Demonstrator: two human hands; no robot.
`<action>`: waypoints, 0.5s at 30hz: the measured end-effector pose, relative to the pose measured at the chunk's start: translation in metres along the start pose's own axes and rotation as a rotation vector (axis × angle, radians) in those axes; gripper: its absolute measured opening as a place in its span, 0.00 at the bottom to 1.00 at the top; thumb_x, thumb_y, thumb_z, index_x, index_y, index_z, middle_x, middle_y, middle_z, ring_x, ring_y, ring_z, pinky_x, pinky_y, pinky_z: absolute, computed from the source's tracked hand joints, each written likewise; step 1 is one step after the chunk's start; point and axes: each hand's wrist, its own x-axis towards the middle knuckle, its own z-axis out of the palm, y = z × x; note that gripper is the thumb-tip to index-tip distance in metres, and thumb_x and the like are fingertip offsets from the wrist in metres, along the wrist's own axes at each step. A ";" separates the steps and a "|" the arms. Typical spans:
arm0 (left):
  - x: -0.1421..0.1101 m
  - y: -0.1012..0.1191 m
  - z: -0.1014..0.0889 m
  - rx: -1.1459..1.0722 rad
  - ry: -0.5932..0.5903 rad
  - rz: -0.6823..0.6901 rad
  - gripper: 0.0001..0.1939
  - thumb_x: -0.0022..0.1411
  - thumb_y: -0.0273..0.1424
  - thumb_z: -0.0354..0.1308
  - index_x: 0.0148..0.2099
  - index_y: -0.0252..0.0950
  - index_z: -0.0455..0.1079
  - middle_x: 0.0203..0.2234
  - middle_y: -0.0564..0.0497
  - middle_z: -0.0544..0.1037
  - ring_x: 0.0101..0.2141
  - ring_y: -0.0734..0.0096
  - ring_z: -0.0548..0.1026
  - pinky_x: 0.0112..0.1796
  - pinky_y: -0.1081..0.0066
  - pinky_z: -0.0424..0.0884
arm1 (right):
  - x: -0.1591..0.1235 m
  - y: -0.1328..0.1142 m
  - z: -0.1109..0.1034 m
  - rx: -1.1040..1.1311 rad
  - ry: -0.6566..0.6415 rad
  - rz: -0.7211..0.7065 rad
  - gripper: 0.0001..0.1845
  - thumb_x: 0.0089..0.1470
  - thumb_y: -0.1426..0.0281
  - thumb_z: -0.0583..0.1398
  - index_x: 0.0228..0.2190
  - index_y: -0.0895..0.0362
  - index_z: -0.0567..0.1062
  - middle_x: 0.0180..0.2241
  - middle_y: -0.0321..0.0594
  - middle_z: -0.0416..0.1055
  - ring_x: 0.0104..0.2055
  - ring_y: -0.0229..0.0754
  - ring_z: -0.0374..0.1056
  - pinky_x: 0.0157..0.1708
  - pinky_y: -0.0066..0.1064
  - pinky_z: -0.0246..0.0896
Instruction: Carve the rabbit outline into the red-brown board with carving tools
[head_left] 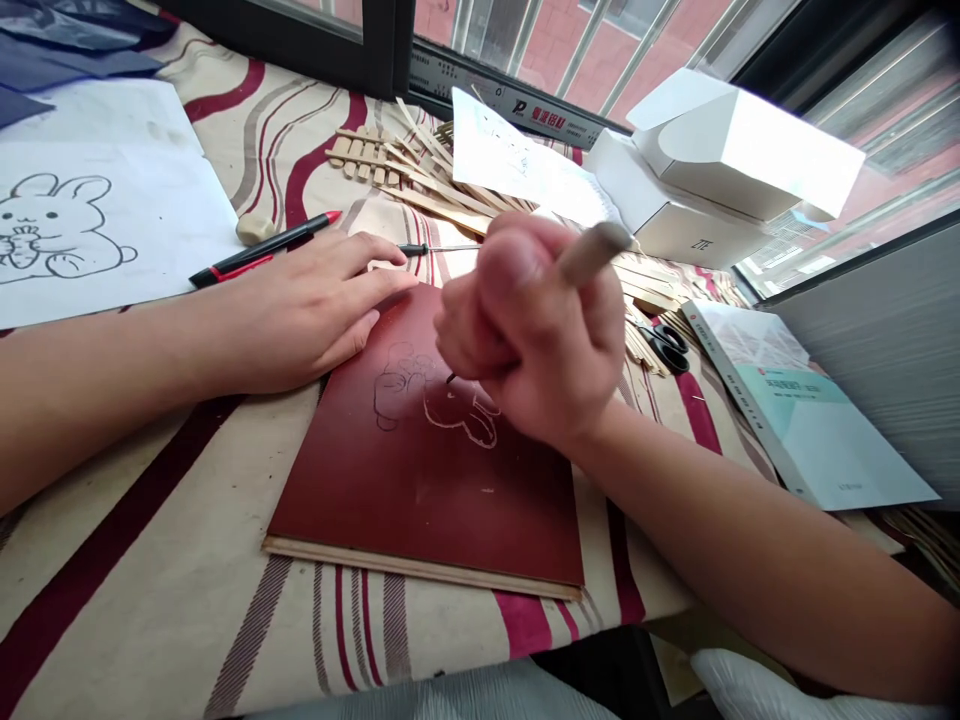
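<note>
A reddish-brown board (420,500) lies on the cloth, with a rabbit drawing on its face. Part of the outline shows as pale cut lines and part as thin dark lines. My right hand (540,330) is closed in a fist round a wooden-handled carving tool (596,252). Its thin dark tip is at the drawing, near the pale lines; the fist hides the shaft. At the board's upper left edge rests my left hand (322,300), fingers stretched out and holding nothing. Beside it are a black and red pen (262,250) and a thin black-handled tool (414,250).
Paper with a rabbit drawing (90,220) lies at left, near an eraser-like lump (255,228). Wooden strips (435,185), another paper (517,160) and white boxes (712,170) are at the back. Black scissors (666,347) and a book (817,420) lie right.
</note>
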 end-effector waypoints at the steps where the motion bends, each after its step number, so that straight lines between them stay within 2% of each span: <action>1: -0.001 0.000 0.000 0.043 0.001 0.012 0.26 0.79 0.36 0.37 0.68 0.35 0.65 0.67 0.39 0.69 0.64 0.53 0.67 0.69 0.45 0.62 | 0.005 0.000 -0.005 0.076 0.041 -0.003 0.22 0.65 0.74 0.56 0.19 0.52 0.60 0.17 0.28 0.44 0.16 0.33 0.37 0.16 0.31 0.42; 3: -0.002 -0.003 0.001 0.103 0.025 0.040 0.26 0.78 0.36 0.36 0.68 0.37 0.65 0.65 0.40 0.70 0.63 0.51 0.68 0.66 0.44 0.65 | 0.016 -0.004 -0.015 0.194 0.155 -0.020 0.26 0.68 0.71 0.54 0.18 0.52 0.56 0.16 0.27 0.41 0.15 0.32 0.37 0.14 0.29 0.39; 5: -0.004 -0.008 0.004 0.109 0.057 0.066 0.25 0.77 0.39 0.39 0.68 0.40 0.65 0.63 0.42 0.70 0.63 0.50 0.70 0.64 0.46 0.68 | 0.026 -0.015 -0.027 0.225 0.281 -0.018 0.29 0.69 0.68 0.57 0.17 0.53 0.53 0.16 0.27 0.40 0.15 0.32 0.38 0.13 0.28 0.37; 8: -0.007 -0.014 0.008 0.125 0.068 0.076 0.25 0.77 0.39 0.40 0.69 0.40 0.64 0.63 0.42 0.71 0.63 0.49 0.71 0.65 0.46 0.67 | 0.031 -0.032 -0.037 0.208 0.361 0.062 0.32 0.69 0.68 0.60 0.17 0.55 0.53 0.16 0.28 0.41 0.16 0.31 0.41 0.15 0.27 0.40; 11: -0.008 -0.015 0.009 0.116 0.065 0.060 0.26 0.77 0.38 0.40 0.70 0.41 0.64 0.64 0.43 0.72 0.63 0.48 0.71 0.66 0.44 0.65 | 0.027 -0.036 -0.034 0.208 0.258 0.086 0.29 0.71 0.67 0.59 0.18 0.55 0.58 0.17 0.28 0.47 0.16 0.31 0.45 0.16 0.26 0.45; 13: -0.008 -0.014 0.008 0.086 0.055 0.059 0.26 0.76 0.38 0.42 0.70 0.42 0.64 0.64 0.45 0.73 0.62 0.49 0.71 0.68 0.46 0.63 | 0.023 -0.030 -0.027 0.193 0.182 0.114 0.27 0.71 0.63 0.60 0.21 0.54 0.60 0.17 0.27 0.49 0.16 0.31 0.47 0.17 0.25 0.48; 15: -0.007 -0.011 0.006 0.066 0.043 0.053 0.25 0.76 0.36 0.43 0.70 0.41 0.65 0.64 0.45 0.74 0.62 0.50 0.70 0.69 0.47 0.61 | 0.022 -0.020 -0.019 0.185 0.162 0.134 0.28 0.68 0.57 0.64 0.22 0.53 0.59 0.17 0.26 0.48 0.16 0.32 0.47 0.17 0.25 0.49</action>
